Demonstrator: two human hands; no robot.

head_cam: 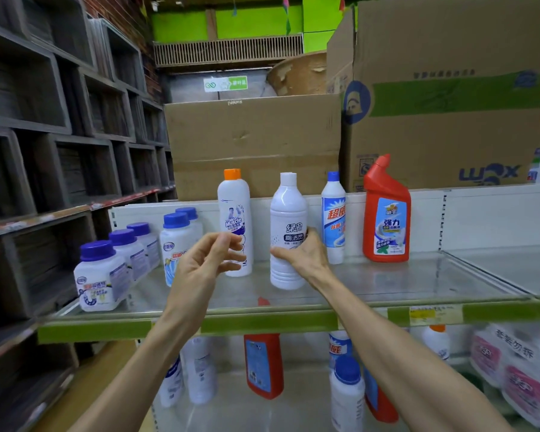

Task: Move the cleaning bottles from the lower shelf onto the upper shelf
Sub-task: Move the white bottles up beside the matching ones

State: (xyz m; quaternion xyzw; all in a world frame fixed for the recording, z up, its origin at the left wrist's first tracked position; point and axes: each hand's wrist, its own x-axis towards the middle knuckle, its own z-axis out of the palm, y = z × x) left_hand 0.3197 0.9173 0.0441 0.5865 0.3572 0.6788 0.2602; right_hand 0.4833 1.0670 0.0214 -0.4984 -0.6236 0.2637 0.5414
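Currently the right hand [303,257] grasps the all-white bottle [288,232] around its lower body, thumb across the front and fingers behind; the bottle stands upright on the upper shelf [387,282]. The left hand [206,260] is released, fingers loosely curled in the air, holding nothing, just in front of the orange-capped white bottle [235,213].

Count on the upper shelf, by position relative to the hands:
- One orange-capped white bottle, directly behind the left hand.
- One all-white bottle, in the right hand.
- One blue-capped slim bottle [333,213], just beyond the right hand, to its right.
- One red angled-neck bottle [386,213], further right, apart from the slim bottle.
- Five squat white jars with blue lids, left of the left hand: a row of three [102,275] running front to back, and a pair [176,241] nearer the hand.

On the lower shelf [262,413], under both forearms, several bottles stand: one red bottle [264,363], at least two white ones [200,375] to the left, and one blue-capped white bottle [346,391] to the right with more behind it; their full number cannot be told. Pink-labelled jugs [518,369] sit far right.

Three cardboard boxes [253,145] stand behind the upper shelf.
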